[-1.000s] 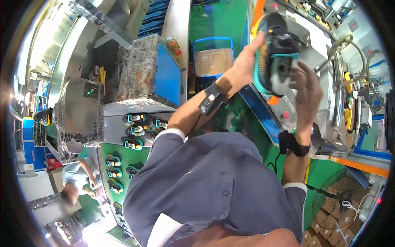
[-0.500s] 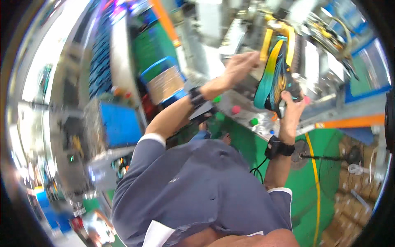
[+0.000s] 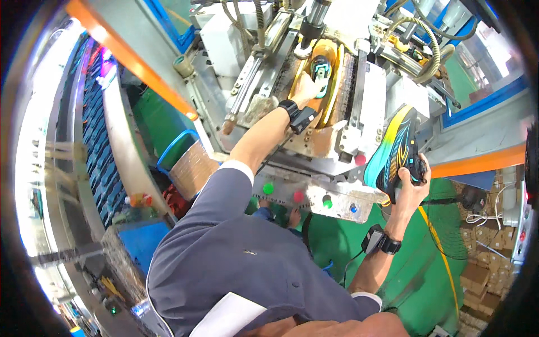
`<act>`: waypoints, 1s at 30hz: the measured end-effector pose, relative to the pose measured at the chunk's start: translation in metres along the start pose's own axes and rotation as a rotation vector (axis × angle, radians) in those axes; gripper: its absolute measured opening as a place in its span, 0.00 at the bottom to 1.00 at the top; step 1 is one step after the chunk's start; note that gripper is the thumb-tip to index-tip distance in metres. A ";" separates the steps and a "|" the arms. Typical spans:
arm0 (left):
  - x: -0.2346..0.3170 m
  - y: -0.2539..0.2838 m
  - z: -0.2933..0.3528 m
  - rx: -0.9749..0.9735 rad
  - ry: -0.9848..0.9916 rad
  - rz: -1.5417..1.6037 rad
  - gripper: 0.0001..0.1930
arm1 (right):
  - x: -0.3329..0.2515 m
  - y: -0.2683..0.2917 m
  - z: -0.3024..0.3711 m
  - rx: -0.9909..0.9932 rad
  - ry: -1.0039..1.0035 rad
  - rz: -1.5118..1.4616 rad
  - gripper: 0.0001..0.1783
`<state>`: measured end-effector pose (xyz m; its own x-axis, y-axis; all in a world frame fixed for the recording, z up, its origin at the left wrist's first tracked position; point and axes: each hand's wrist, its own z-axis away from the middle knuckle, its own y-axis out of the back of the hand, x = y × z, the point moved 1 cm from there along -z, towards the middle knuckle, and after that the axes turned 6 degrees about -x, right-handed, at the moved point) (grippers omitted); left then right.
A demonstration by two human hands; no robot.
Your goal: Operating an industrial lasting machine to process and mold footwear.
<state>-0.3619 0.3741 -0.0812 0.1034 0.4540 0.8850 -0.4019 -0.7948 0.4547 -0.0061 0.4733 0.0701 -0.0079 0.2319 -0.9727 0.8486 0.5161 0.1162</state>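
Note:
My left hand reaches into the yellow-lined cradle of a press machine. Its fingers are closed on a black and turquoise shoe sitting there beneath a dark cylinder; the fingertips are partly hidden. On the right, outside the cradle, my right hand grips another sports shoe, black with yellow-to-turquoise sides and orange lines. That shoe is held tilted, toe end up, with my thumb over its near end. Both wrists wear black straps with small boxes.
Along the machine's front edge runs a metal panel with green, red and blue buttons. Orange-edged guards flank both sides. To the left stand a cardboard-topped blue cart and a conveyor. A fan and stacked boxes are at right.
My left hand has moved from beside the colourful shoe into the cradle and onto the other shoe. My right hand has brought its shoe away from the cradle, and the view has shifted.

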 end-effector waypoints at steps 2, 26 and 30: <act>-0.026 -0.014 -0.043 0.017 0.017 -0.017 0.52 | 0.001 -0.016 -0.010 -0.013 -0.006 0.013 0.30; -0.054 0.289 0.384 0.321 0.311 0.951 0.32 | 0.164 -0.351 -0.181 -0.322 0.209 0.981 0.23; -0.085 0.290 0.444 0.543 0.199 0.949 0.22 | 0.171 -0.360 -0.183 -0.343 0.035 0.921 0.29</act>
<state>-0.0836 -0.0734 0.0198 -0.2023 -0.4141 0.8875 0.2159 -0.9028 -0.3721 -0.4099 0.4774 -0.1013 0.5596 0.6850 -0.4665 0.3310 0.3314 0.8836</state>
